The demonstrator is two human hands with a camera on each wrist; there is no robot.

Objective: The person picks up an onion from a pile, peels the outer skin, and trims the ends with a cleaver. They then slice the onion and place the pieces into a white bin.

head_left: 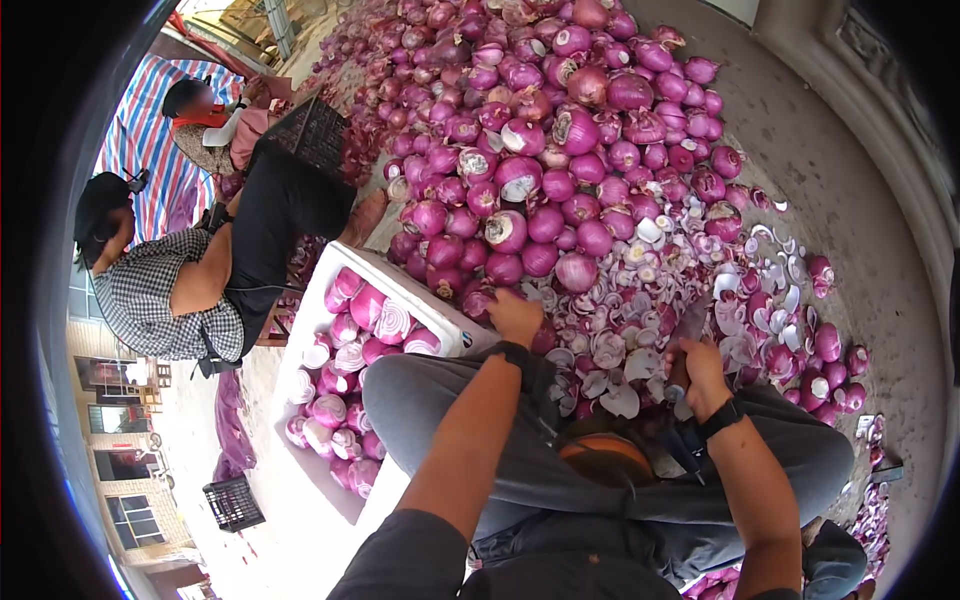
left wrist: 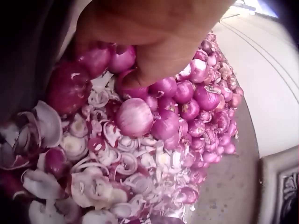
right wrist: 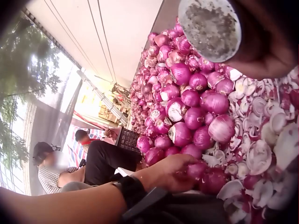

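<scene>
My left hand (head_left: 515,318) is at the near edge of a large heap of red onions (head_left: 570,190), beside the foam box. In the right wrist view its fingers curl round a red onion (right wrist: 196,171); the left wrist view shows the thumb against an onion (left wrist: 125,86), partly hidden by the hand. My right hand (head_left: 703,372) grips a knife (head_left: 692,318) by its handle, the blade pointing away over the onion trimmings (head_left: 625,355). The round butt of the handle (right wrist: 210,30) fills the top of the right wrist view, with the right hand behind it.
A white foam box (head_left: 455,325) to my left holds trimmed onions (head_left: 345,400). Two seated people (head_left: 165,290) work at the left, near a dark crate (head_left: 310,135). Another crate (head_left: 233,503) stands farther back. A wall (head_left: 890,130) borders the floor on the right.
</scene>
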